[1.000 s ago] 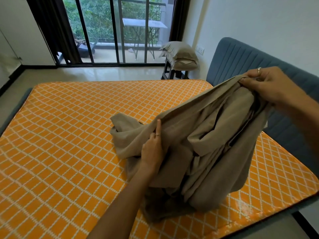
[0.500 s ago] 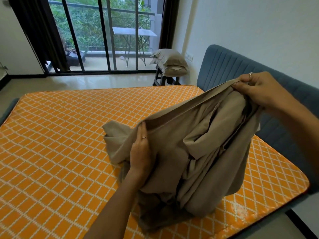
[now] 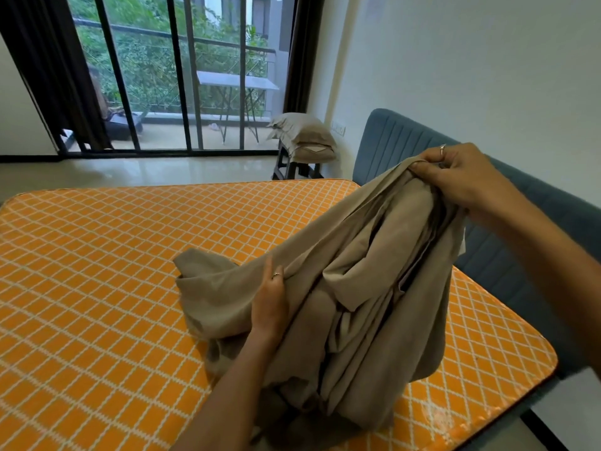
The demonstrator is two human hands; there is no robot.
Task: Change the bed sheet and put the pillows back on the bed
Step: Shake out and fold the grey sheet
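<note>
right hand (image 3: 461, 177) pinching the beige sheet (image 3: 351, 304) up high, left hand (image 3: 270, 304) (fingers curled) gripping its edge

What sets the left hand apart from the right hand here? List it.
The right hand is raised near the blue headboard, pinching the top edge of the beige sheet; the left hand sits lower, over the orange mattress, gripping the sheet's middle. The right hand shows its knuckles and curled fingers; the left hand's fingers are mostly buried in cloth. Both wear a ring and hold the same sheet.
</note>
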